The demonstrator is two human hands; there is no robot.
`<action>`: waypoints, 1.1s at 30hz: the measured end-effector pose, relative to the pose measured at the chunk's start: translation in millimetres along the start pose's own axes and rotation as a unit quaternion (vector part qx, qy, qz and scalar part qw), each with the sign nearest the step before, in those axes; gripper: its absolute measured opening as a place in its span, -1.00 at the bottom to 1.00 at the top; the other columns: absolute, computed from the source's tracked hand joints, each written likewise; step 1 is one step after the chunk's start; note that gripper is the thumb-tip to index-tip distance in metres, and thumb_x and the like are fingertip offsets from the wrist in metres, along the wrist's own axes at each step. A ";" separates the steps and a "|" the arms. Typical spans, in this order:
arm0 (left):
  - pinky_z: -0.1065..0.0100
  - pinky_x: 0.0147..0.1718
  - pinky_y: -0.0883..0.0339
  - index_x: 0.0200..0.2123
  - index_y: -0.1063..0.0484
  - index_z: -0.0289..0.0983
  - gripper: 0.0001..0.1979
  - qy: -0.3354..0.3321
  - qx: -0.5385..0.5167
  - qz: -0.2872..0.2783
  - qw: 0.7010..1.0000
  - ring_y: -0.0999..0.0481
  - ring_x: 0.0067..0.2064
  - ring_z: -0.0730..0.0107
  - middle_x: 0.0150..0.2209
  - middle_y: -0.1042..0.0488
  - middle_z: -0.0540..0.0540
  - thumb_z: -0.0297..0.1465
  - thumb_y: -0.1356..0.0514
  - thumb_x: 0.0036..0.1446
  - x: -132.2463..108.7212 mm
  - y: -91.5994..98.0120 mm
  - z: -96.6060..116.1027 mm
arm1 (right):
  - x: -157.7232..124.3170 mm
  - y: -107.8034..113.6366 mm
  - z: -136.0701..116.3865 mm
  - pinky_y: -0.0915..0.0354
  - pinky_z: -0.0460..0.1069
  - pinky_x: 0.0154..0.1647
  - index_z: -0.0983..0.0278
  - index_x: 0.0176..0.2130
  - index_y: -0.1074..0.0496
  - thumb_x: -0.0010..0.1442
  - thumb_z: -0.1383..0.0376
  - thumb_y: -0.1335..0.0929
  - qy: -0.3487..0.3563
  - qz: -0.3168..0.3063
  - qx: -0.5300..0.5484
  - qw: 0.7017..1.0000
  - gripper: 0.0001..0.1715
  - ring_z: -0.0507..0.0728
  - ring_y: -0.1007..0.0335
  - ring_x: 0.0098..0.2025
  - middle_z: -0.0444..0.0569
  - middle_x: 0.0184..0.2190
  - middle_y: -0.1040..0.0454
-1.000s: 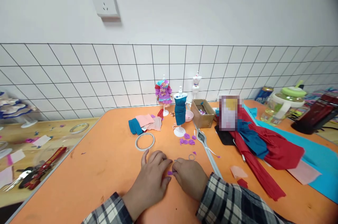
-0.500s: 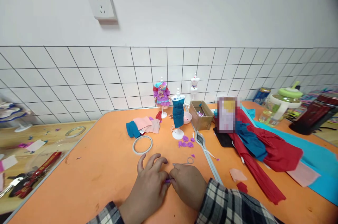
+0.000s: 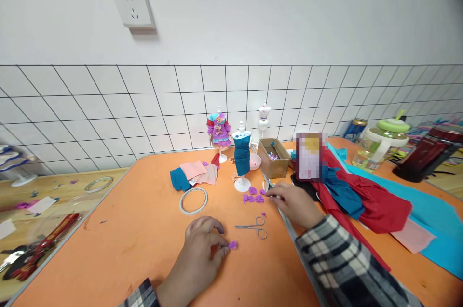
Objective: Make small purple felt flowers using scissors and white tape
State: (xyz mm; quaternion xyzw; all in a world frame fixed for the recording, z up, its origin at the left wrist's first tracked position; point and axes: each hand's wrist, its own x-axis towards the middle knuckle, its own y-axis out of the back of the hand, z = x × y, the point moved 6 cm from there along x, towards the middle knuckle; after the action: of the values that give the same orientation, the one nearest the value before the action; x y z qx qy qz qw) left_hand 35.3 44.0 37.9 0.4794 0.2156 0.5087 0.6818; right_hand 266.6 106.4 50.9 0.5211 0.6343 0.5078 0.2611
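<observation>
My left hand (image 3: 204, 251) is closed, thumb and forefinger pinching a small crumpled purple piece (image 3: 233, 245) above the orange table. Farther forward, my right hand (image 3: 297, 202) has its fingers bent together over the grey strip, beside a grey metal tool (image 3: 269, 184); what they hold, if anything, is hidden. Several purple gathered pieces (image 3: 256, 198) lie just left of its fingertips. Between the hands lie small metal scissors (image 3: 253, 226), their blades pointing left. Behind the purple pieces stands a small white dress form wrapped in teal cloth (image 3: 242, 155).
A tape roll (image 3: 194, 201) lies left of centre, near folded cloth scraps (image 3: 193, 169). At the back are a dressed mini form (image 3: 219, 131), a bare form (image 3: 264, 116) and a box (image 3: 274, 167). Red cloth (image 3: 383, 198), a jug (image 3: 381, 145) and a dark bottle (image 3: 427, 155) occupy the right.
My right hand has left my left hand and moved forward and right to the grey tool. The scissors and the purple piece in my left fingers now show more fully.
</observation>
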 end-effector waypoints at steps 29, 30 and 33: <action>0.07 0.01 -0.22 -0.48 -0.59 -0.17 -0.85 0.020 -0.193 -0.037 0.980 -0.42 -0.07 0.19 -0.18 -0.46 -0.13 -0.28 -0.26 0.07 -0.8 -11.5 1.4 | -10.2 13.4 58.9 -0.29 -0.03 -0.16 0.25 -0.33 -0.58 0.13 0.21 -0.33 -0.059 0.032 0.141 0.988 -0.75 0.10 -0.42 -0.25 -0.01 -0.30 -0.53; 0.06 0.05 -0.20 -0.48 -0.59 -0.19 -0.84 0.027 -0.249 -0.056 0.967 -0.42 -0.03 0.16 -0.12 -0.47 -0.15 -0.27 -0.27 0.06 -1.0 -13.7 1.7 | -9.5 10.3 55.1 -0.29 -0.01 -0.16 0.27 -0.33 -0.58 0.10 0.18 -0.34 -0.072 0.035 0.179 0.981 -0.74 0.12 -0.42 -0.25 0.00 -0.31 -0.53; 0.05 0.18 -0.04 -0.46 -0.58 -0.23 -0.83 0.056 -0.427 -0.138 0.892 -0.26 0.21 0.06 0.17 -0.33 -0.19 -0.24 -0.33 0.00 -3.1 -21.4 7.8 | -9.5 -11.1 29.3 -0.33 0.02 -0.22 0.31 -0.32 -0.53 0.04 0.11 -0.39 -0.102 0.002 0.375 0.921 -0.68 0.15 -0.44 -0.28 0.01 -0.37 -0.54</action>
State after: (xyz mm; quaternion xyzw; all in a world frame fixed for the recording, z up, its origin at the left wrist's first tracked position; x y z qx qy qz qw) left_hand 50.6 37.3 22.1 0.0783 0.0795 0.4787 0.8709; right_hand 290.4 109.1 28.7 0.6309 0.7474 0.1776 0.1090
